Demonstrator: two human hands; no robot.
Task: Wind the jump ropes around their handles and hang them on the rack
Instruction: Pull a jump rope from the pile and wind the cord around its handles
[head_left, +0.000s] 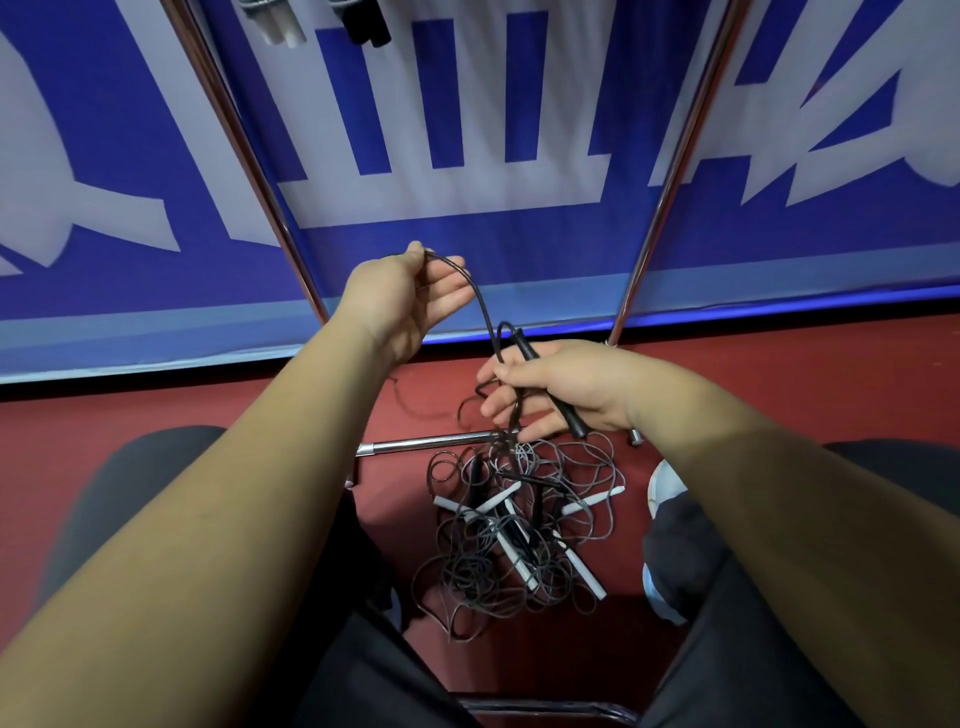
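The left hand (400, 301) is raised, its thumb and forefinger pinching the black rope (480, 306) at the fingertips, the other fingers loosely curled beneath. From that pinch the rope arcs down and to the right to the right hand (563, 387), whose fingers are curled round a black handle (571, 418); the handle lies slantwise across the palm, both ends sticking out. Below the right hand the rope drops into a tangled pile of jump ropes (519, 540), with white and black handles, on the red floor (208, 405) between the person's knees. Beyond the hands stand the rack (244, 150)'s 2 chrome poles, before a blue and white banner (519, 223). At the top edge hang 2 wound ropes (275, 23).
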